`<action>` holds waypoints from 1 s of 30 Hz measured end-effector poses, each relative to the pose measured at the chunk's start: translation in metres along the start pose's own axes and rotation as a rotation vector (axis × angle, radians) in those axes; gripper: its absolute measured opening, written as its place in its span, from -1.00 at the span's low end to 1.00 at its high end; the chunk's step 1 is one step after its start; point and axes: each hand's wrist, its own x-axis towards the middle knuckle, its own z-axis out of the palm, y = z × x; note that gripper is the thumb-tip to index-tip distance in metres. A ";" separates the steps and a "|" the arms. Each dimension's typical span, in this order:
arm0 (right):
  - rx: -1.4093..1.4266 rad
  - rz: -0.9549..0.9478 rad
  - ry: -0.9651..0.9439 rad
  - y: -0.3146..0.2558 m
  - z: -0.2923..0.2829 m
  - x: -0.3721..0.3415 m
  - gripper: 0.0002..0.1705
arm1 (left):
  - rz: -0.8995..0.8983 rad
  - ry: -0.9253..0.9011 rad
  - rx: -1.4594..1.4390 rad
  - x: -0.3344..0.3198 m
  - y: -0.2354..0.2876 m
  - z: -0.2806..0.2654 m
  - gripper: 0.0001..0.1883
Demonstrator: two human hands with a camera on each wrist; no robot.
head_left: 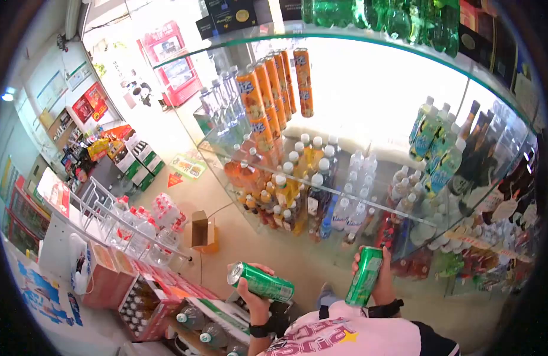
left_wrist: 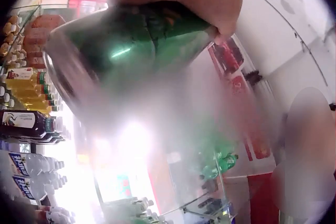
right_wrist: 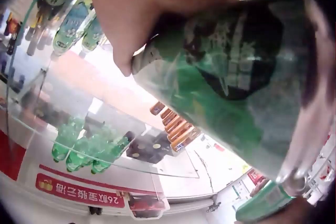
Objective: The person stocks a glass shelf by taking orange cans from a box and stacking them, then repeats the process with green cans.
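Note:
In the head view, my left hand (head_left: pixel 256 302) grips a green drink can (head_left: pixel 265 283) that is tipped on its side, its silver end facing left. My right hand (head_left: pixel 383 283) holds a second green can (head_left: pixel 364 276), nearly upright and slightly tilted. Both cans are held in front of my body, apart from each other. The left wrist view shows the first can blurred and close, with fingers wrapped over its far end. From the right wrist, the second can (right_wrist: pixel 231 71) fills the right side, and the other green can (right_wrist: pixel 265 203) appears below it.
Ahead stands a glass shelf (head_left: pixel 345 181) with several bottles and a stack of orange cans (head_left: pixel 262 101). Green bottles (head_left: pixel 386 21) line the top shelf. At left are a crate of bottles (head_left: pixel 137 311), large water bottles (head_left: pixel 128 225) and an open cardboard box (head_left: pixel 203 232) on the floor.

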 end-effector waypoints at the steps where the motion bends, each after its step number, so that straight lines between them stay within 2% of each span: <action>1: -0.009 -0.012 -0.011 -0.010 0.002 0.010 -0.26 | 0.009 -0.007 -0.015 0.009 -0.005 0.009 -0.44; 3: -0.198 -0.098 -0.145 -0.027 -0.002 0.021 -0.27 | -0.039 -0.057 0.000 0.021 -0.018 0.023 -0.44; 5: -0.214 -0.105 -0.189 -0.047 0.006 0.034 -0.30 | -0.071 -0.080 -0.009 0.029 -0.030 0.043 -0.43; 7: -0.376 -0.190 -0.289 -0.060 0.012 0.042 -0.33 | 0.069 0.029 0.052 0.030 -0.031 0.082 -0.46; 9: -0.390 -0.246 -0.275 -0.068 0.022 0.047 -0.33 | 0.066 0.002 0.024 0.034 -0.048 0.089 -0.45; 11: -0.288 -0.280 -0.235 -0.072 0.030 0.047 -0.30 | 0.175 -0.063 0.126 0.036 -0.061 0.096 -0.42; 12: -0.225 -0.265 -0.206 -0.073 0.032 0.049 -0.28 | 0.163 -0.145 0.174 0.038 -0.065 0.092 -0.40; 13: -0.213 -0.259 -0.190 -0.075 0.033 0.053 -0.28 | 0.149 -0.148 0.190 0.040 -0.063 0.094 -0.40; 15: -0.225 -0.293 -0.235 -0.083 0.035 0.063 -0.28 | 0.260 -0.317 0.351 0.051 -0.059 0.109 -0.38; 16: -0.297 -0.372 -0.282 -0.093 0.040 0.069 -0.27 | 0.334 -0.353 0.379 0.062 -0.064 0.111 -0.36; 17: -0.298 -0.376 -0.267 -0.100 0.048 0.070 -0.27 | 0.321 -0.362 0.376 0.069 -0.065 0.122 -0.36; 19: -0.307 -0.548 -0.192 -0.111 0.067 0.073 -0.25 | 0.514 -0.350 0.213 0.084 -0.068 0.149 -0.37; 20: -0.262 -0.575 -0.151 -0.115 0.067 0.079 -0.22 | 0.501 -0.358 0.199 0.094 -0.070 0.157 -0.37; 22: -0.303 -0.664 -0.103 -0.124 0.075 0.086 -0.22 | 0.710 -0.303 0.265 0.118 -0.075 0.166 -0.45; 25: -0.369 -0.816 -0.052 -0.129 0.089 0.102 -0.19 | 0.580 -0.339 0.218 0.152 -0.082 0.182 -0.50; 26: -0.436 -0.864 -0.038 -0.128 0.091 0.110 -0.20 | 0.470 -0.350 0.091 0.160 -0.081 0.190 -0.52; 27: -0.500 -0.908 -0.022 -0.126 0.092 0.118 -0.20 | 0.464 -0.367 0.081 0.171 -0.081 0.194 -0.52; 29: -0.521 -0.935 -0.005 -0.120 0.100 0.135 -0.22 | 0.518 -0.276 0.410 0.196 -0.080 0.198 -0.54; 30: -0.545 -0.942 0.003 -0.115 0.105 0.144 -0.24 | 0.507 -0.325 0.444 0.210 -0.081 0.198 -0.54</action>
